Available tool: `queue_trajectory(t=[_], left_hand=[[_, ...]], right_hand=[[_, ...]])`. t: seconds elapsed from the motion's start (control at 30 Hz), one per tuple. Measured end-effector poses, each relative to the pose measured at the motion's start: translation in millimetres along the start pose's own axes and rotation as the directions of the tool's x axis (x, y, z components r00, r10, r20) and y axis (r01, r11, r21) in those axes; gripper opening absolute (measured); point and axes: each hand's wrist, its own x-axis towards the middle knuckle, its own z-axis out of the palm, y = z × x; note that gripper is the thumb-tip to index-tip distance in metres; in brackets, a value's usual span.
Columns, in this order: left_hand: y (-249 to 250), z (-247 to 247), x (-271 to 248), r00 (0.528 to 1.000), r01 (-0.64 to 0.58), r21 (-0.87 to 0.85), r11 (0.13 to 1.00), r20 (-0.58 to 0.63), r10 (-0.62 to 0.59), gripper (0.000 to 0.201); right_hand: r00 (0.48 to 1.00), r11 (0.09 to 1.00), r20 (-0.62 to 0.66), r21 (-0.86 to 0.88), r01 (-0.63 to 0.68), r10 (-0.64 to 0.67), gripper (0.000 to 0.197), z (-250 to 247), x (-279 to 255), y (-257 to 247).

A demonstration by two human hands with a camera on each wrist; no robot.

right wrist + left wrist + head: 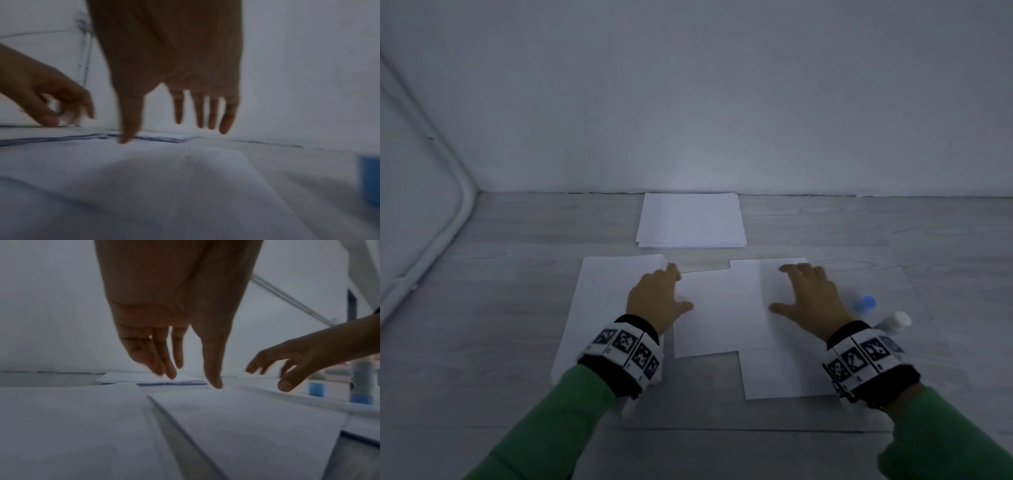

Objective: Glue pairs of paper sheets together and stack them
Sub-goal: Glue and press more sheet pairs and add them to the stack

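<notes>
Two white sheets lie overlapped before me: a middle sheet [719, 308] and a right sheet [784, 363] lower down. My left hand [671, 291] hovers flat over the middle sheet's left edge with fingers straight; in the left wrist view that left hand [185, 366] has its thumb tip on the middle sheet [246, 418]. My right hand [801, 291] is spread palm-down over the right sheet; in the right wrist view its thumb touches the paper [185, 178]. Neither hand holds anything. An uncapped glue stick [893, 323] and its blue cap [864, 304] stand right of the right hand.
A pile of loose sheets [599, 308] lies at the left under my left wrist. A neat stack of paper [691, 221] sits at the back by the wall. The surface is grey wood-grain floor [482, 325]. A white pipe [462, 212] runs down the left wall.
</notes>
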Motion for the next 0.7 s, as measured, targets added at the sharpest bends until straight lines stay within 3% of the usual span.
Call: queue_trajectory(t=[0.07, 0.1, 0.2, 0.37, 0.7], left_hand=[[11.8, 2.7, 6.0, 0.973, -0.2, 0.058, 0.978, 0.133, 0.191, 0.074], [18.5, 6.1, 9.4, 0.935, -0.283, 0.092, 0.955, 0.248, 0.253, 0.084], [26.4, 22.5, 15.8, 0.835, -0.399, 0.214, 0.891, 0.487, 0.257, 0.102], [7.0, 43.5, 14.4, 0.823, -0.378, 0.266, 0.887, 0.536, 0.19, 0.101], [4.2, 47.4, 17.2, 0.808, -0.349, 0.276, 0.896, 0.573, 0.139, 0.102]], right_hand=[[0.97, 0.974, 0.103, -0.029, 0.223, -0.219, 0.088, 0.9, 3.1, -10.0], [0.939, 0.951, 0.178, -0.036, 0.306, -0.295, 0.092, 2.6, 5.4, -16.6], [0.862, 0.92, 0.386, -0.076, 0.384, -0.328, 0.095, 14.1, 11.8, -30.1], [0.866, 0.934, 0.434, -0.131, 0.333, -0.248, 0.095, 31.1, 11.1, -14.6], [0.909, 0.996, 0.416, -0.069, 0.058, -0.024, 0.124, 32.8, 14.7, -6.3]])
